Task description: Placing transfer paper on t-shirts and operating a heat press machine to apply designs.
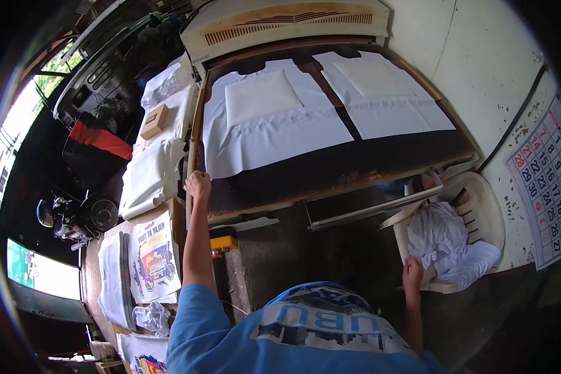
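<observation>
Where the left hand (197, 184) curls at the left rim of the flat dark-brown press bed (305, 171), its grip unclear, the left smooth white fabric panel (262, 138) begins just beside it, long axis seemingly near-to-far, the closed right hand (412, 273) well apart.

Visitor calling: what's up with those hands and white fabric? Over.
Left hand at dark bed. Right hand by white chair. White fabric spread on bed. Metal bar along near side.
</observation>
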`<control>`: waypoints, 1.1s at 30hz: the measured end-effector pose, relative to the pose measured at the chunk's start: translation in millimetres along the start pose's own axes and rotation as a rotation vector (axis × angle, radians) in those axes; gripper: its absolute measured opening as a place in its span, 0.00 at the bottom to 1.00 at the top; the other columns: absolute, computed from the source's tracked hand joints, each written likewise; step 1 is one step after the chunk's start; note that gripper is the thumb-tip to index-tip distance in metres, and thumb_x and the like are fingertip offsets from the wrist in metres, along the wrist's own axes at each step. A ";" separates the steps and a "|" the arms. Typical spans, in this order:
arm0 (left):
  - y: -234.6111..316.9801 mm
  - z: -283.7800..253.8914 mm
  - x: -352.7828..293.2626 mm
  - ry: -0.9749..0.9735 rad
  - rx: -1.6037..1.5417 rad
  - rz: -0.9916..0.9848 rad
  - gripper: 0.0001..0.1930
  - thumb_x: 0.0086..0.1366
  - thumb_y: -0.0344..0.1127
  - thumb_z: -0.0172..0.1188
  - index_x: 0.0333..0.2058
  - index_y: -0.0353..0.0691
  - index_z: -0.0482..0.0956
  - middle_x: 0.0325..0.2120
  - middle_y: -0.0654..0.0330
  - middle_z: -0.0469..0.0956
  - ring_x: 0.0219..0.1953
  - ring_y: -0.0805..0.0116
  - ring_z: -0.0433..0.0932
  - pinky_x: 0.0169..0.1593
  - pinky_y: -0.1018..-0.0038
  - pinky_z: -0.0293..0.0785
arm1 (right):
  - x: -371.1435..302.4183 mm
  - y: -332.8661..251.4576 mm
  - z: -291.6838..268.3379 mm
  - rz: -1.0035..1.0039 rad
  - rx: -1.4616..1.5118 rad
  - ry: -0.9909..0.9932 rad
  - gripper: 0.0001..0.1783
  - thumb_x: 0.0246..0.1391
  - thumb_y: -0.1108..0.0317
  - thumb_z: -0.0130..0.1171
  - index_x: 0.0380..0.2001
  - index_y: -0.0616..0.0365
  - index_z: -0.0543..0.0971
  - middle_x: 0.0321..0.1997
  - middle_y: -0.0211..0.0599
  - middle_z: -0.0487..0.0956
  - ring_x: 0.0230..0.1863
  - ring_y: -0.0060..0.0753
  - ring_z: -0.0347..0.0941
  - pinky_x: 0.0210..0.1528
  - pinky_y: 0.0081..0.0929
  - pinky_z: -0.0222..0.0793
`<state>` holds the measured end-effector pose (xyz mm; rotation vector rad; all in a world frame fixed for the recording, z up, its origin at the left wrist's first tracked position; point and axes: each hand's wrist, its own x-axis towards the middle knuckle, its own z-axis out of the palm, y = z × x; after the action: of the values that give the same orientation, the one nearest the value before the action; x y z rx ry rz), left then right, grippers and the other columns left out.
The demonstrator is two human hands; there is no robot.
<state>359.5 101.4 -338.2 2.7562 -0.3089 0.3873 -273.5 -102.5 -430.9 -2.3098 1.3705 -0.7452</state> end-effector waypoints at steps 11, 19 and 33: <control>-28.8 -118.0 -137.9 -0.075 -0.538 0.046 0.08 0.53 0.33 0.56 0.29 0.33 0.75 0.20 0.55 0.74 0.24 0.69 0.73 0.31 0.76 0.67 | 244.6 -144.8 10.0 -0.487 0.229 0.161 0.03 0.44 0.73 0.54 0.25 0.59 0.73 0.27 0.38 0.70 0.30 0.41 0.69 0.30 0.31 0.66; -83.3 -154.2 -225.9 0.054 -0.321 -0.258 0.08 0.53 0.33 0.56 0.26 0.32 0.75 0.20 0.53 0.74 0.23 0.67 0.73 0.30 0.74 0.67 | 355.5 -165.7 83.1 -0.528 -0.060 0.012 0.09 0.41 0.65 0.58 0.23 0.61 0.75 0.30 0.40 0.72 0.36 0.42 0.69 0.37 0.34 0.68; -82.3 -132.2 -238.1 0.100 -0.536 -0.356 0.09 0.55 0.33 0.52 0.32 0.34 0.75 0.25 0.57 0.76 0.29 0.72 0.74 0.34 0.77 0.68 | 388.4 -158.2 125.4 -0.494 -0.099 0.048 0.05 0.40 0.72 0.53 0.18 0.62 0.74 0.26 0.43 0.71 0.31 0.48 0.68 0.33 0.39 0.65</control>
<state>127.0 263.7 -315.0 2.1969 0.0965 0.2938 64.6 -366.9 -344.8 -2.7642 0.8693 -0.8919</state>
